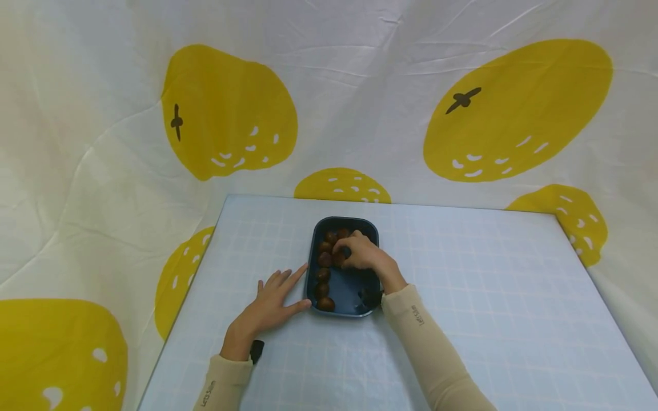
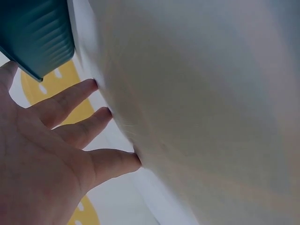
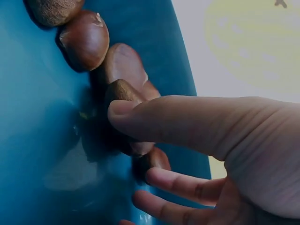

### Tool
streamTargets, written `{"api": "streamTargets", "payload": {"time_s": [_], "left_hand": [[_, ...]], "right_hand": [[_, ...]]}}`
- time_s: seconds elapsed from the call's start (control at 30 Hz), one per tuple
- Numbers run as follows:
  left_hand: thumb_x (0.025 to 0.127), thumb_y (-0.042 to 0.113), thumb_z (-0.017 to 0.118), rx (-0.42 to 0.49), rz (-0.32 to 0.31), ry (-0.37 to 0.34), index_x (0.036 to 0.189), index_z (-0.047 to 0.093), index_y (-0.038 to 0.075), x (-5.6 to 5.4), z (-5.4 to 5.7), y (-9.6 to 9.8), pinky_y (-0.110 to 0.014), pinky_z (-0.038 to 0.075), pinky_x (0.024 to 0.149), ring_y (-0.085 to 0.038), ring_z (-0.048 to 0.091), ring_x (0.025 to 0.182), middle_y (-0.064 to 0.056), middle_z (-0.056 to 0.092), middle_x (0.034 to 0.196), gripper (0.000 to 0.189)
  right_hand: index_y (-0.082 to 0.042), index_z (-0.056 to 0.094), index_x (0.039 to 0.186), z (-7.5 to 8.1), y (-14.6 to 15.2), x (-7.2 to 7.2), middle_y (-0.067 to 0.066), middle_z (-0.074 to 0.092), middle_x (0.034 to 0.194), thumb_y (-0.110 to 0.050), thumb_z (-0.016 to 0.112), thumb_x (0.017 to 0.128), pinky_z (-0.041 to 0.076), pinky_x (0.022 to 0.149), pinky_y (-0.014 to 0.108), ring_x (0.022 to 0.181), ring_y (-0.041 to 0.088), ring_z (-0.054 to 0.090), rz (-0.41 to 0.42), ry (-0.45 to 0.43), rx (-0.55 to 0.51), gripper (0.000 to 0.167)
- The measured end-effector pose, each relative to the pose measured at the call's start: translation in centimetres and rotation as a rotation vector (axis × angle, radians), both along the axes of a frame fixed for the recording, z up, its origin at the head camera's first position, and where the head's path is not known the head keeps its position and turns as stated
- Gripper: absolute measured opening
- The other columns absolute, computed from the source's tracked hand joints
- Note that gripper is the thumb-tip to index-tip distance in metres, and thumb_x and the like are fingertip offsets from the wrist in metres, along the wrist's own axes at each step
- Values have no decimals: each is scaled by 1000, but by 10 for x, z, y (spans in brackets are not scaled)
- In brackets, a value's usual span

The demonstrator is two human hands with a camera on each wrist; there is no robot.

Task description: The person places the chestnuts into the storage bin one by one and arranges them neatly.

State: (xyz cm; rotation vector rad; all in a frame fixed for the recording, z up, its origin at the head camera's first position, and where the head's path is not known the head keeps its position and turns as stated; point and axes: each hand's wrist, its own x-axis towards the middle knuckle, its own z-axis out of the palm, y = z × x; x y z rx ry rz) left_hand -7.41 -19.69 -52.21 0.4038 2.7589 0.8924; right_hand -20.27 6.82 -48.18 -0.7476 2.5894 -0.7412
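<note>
A dark blue tray (image 1: 345,291) with rounded corners stands on the table and holds several brown chestnuts (image 1: 323,274), lined up along its left side and far end. Reaching in from the right, my right hand (image 1: 366,254) pinches a chestnut (image 3: 123,88) beside that row; the thumb lies on it in the right wrist view, while the index finger is mostly hidden. My left hand (image 1: 269,305) is spread at the tray's left side, thumb and index finger at its rim. In the left wrist view, other fingertips (image 2: 89,86) rest on the table.
The table (image 1: 488,297) has a pale blue checked cover and extends to the right of the tray. Behind it hangs a white cloth (image 1: 360,103) with large yellow fruit prints. A small black device (image 1: 257,350) sits at the left wrist.
</note>
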Motion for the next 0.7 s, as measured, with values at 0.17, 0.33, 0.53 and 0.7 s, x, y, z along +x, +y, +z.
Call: {"api": "streamTargets", "payload": {"time_s": [0.17,0.33,0.53,0.7], "left_hand": [[90,70,56,-1,-9,-2,158,15,48,0,0,0,-78,1,105,-44,17,147,-18,31,158,83],[90,70,57,4,-8,-5,158,16,48,0,1,1,-78,1,105,-44,17,147,-17,31,158,83],[90,70,56,9,-11,-3,158,16,47,0,2,1,-78,2,105,-44,18,147,-17,32,158,83],[88,74,53,-5,-6,-12,158,14,50,1,3,0,-78,1,105,-44,16,147,-17,31,158,84]], "right_hand": [[-22,75,114,-5,-3,1,13,57,122,-8,81,83,47,85,42,105,30,47,9,5,35,34],[-21,75,108,-6,-3,2,11,52,109,-10,81,84,44,83,43,99,29,43,11,21,20,27],[-22,74,109,-1,0,1,11,51,115,-16,82,86,43,89,46,106,30,44,6,62,-27,25],[-12,70,122,17,8,2,14,57,124,-14,80,87,43,97,49,117,32,46,18,91,-115,36]]}}
